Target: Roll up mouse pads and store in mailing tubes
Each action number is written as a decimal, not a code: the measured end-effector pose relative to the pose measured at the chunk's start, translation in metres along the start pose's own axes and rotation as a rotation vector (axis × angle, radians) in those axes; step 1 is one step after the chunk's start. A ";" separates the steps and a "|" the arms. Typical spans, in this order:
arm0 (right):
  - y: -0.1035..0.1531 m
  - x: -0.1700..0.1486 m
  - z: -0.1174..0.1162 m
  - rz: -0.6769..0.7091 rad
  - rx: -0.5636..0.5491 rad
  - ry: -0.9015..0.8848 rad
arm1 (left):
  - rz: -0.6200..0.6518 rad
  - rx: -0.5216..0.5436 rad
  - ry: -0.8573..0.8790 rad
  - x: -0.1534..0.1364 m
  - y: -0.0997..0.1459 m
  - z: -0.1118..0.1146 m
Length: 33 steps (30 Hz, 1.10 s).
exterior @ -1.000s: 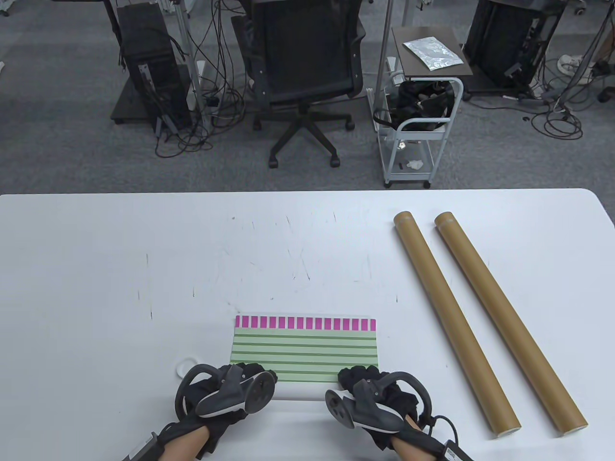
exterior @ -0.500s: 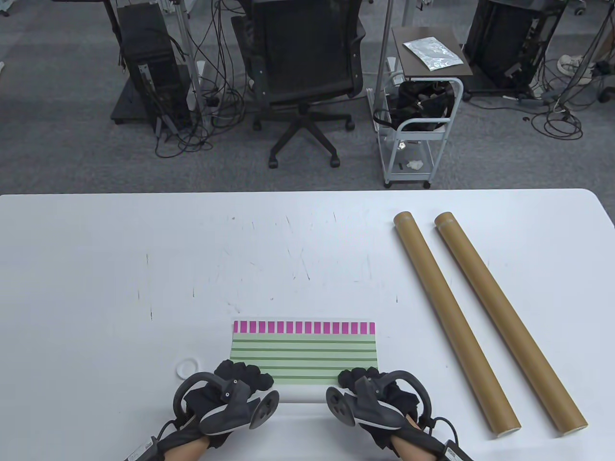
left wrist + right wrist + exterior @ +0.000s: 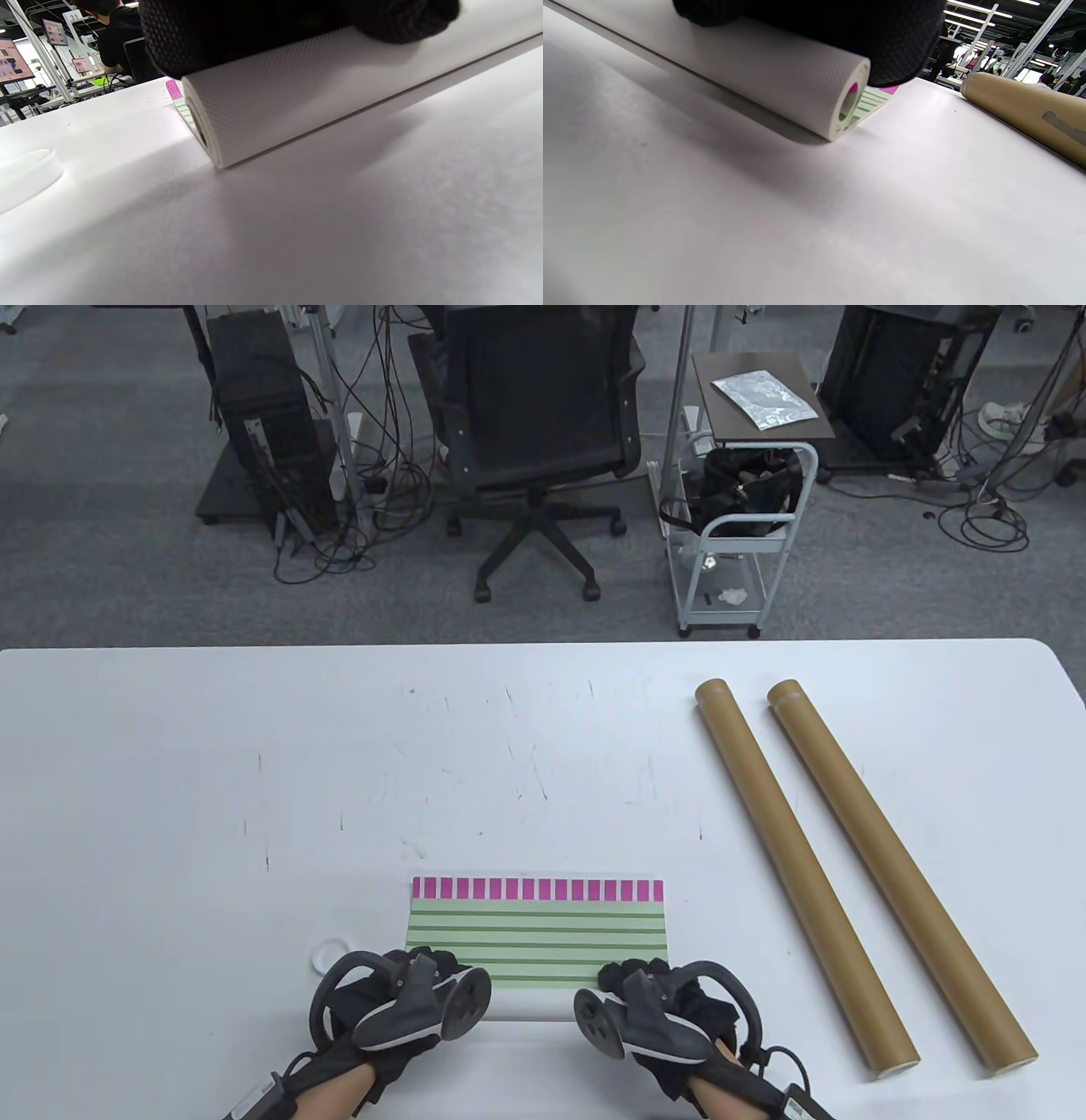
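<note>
We have the mouse pad [image 3: 534,933] half rolled at the table view's bottom centre, long axis left-right, flat striped part lying away from our fingers. Left hand [image 3: 407,997] and right hand [image 3: 649,1001] curl over the roll's 2 ends, each gripping it. Both mailing tubes [image 3: 802,869] sit lower right, nearer the right hand.

mouse pad [image 3: 297,93]: white textured matt backing | mailing tubes [image 3: 797,865]: brown matt cardboard | table [image 3: 170,780]: smooth white, scuffed | gloves [image 3: 645,976]: black knit
</note>
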State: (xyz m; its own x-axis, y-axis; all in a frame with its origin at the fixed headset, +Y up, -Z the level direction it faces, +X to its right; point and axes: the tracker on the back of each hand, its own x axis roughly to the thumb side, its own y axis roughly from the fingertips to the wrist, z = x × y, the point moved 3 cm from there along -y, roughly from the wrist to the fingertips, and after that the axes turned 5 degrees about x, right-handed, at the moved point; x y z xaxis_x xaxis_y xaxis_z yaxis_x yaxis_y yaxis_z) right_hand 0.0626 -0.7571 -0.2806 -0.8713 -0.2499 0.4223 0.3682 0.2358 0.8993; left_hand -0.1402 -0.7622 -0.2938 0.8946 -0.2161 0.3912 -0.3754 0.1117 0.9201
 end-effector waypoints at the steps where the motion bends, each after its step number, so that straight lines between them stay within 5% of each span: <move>1: 0.002 -0.002 0.002 -0.013 -0.022 -0.002 | -0.004 -0.003 0.009 -0.001 0.000 0.001; 4: 0.006 -0.005 0.009 -0.027 -0.119 -0.010 | -0.009 -0.017 0.020 -0.002 -0.002 0.003; 13: -0.001 -0.007 0.003 -0.046 -0.068 -0.028 | -0.006 0.029 -0.035 0.001 0.001 0.002; 28: 0.000 -0.009 0.003 -0.031 -0.011 -0.063 | 0.016 -0.042 0.029 0.001 0.002 0.005; 33: -0.002 -0.009 0.002 -0.037 -0.024 -0.059 | 0.069 0.072 -0.145 0.018 0.012 -0.007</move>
State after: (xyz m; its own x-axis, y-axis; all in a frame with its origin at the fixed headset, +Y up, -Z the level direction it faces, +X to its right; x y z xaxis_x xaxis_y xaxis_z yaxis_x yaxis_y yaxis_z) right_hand 0.0688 -0.7532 -0.2860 -0.9020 -0.2018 0.3816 0.3421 0.2048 0.9171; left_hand -0.1264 -0.7577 -0.2760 0.8237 -0.3486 0.4472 -0.4555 0.0628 0.8880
